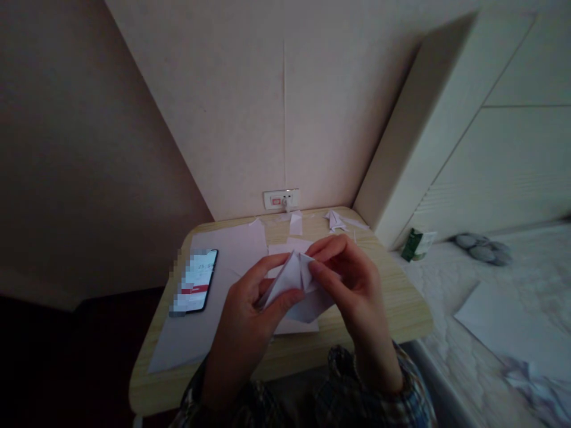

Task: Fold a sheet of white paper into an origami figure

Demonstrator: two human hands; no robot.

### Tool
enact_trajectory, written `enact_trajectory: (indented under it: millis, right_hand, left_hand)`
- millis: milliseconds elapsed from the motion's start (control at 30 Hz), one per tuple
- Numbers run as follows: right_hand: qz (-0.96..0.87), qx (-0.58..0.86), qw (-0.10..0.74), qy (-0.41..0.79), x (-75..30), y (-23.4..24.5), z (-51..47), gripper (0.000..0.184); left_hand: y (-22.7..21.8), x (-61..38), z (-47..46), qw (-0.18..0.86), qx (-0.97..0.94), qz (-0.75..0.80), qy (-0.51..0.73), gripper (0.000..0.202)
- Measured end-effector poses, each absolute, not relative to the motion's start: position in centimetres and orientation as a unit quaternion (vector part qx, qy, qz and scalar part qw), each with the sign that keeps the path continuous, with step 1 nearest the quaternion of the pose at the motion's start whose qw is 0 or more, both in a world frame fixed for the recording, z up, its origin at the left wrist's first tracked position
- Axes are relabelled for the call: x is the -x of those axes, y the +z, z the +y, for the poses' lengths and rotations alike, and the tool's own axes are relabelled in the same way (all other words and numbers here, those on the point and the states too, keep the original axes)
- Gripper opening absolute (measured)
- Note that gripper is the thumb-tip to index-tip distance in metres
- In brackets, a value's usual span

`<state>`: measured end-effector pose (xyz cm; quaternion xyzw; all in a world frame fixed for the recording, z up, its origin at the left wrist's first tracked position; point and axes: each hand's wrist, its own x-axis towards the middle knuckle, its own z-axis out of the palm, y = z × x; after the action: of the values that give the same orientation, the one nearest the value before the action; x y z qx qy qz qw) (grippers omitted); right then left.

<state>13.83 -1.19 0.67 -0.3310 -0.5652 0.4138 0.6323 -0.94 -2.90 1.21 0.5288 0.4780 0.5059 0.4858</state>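
A partly folded white paper piece [297, 284] is held over a small wooden table [404, 300]. My left hand [247, 312] grips its lower left side, thumb across the front. My right hand [350, 276] pinches the paper's top right corner between thumb and fingers. Both hands are closed on the paper, which hides the fingertips behind it. Plaid sleeves show at both wrists.
A phone [196, 280] with a lit screen lies on a large white sheet [223, 249] at the table's left. Paper scraps [295, 223] and a small folded paper figure [335, 220] sit near the wall socket [281, 198]. A bed with a white sheet of paper [504, 324] is to the right.
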Motion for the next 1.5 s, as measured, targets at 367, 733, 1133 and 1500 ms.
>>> enact_trajectory:
  millis: [367, 733, 1133, 1500]
  right_hand:
    - [-0.544, 0.340, 0.645, 0.415, -13.6, 1.1, -1.2, 0.016]
    - [-0.541, 0.340, 0.652, 0.409, -13.6, 1.2, -1.5, 0.017]
    - [-0.540, 0.336, 0.649, 0.418, -13.8, 1.2, -1.7, 0.019]
    - [-0.575, 0.348, 0.602, 0.431, -14.4, 1.3, -1.7, 0.011]
  left_hand:
    - [1.6, -0.1, -3.2, 0.475, -0.486, 0.493, 0.543, 0.029]
    - [2.0, -0.1, -3.4, 0.479, -0.484, 0.484, 0.550, 0.035]
    - [1.5, -0.7, -3.4, 0.457, -0.501, 0.507, 0.533, 0.018]
    - [1.5, -0.9, -3.4, 0.473, -0.515, 0.497, 0.514, 0.032]
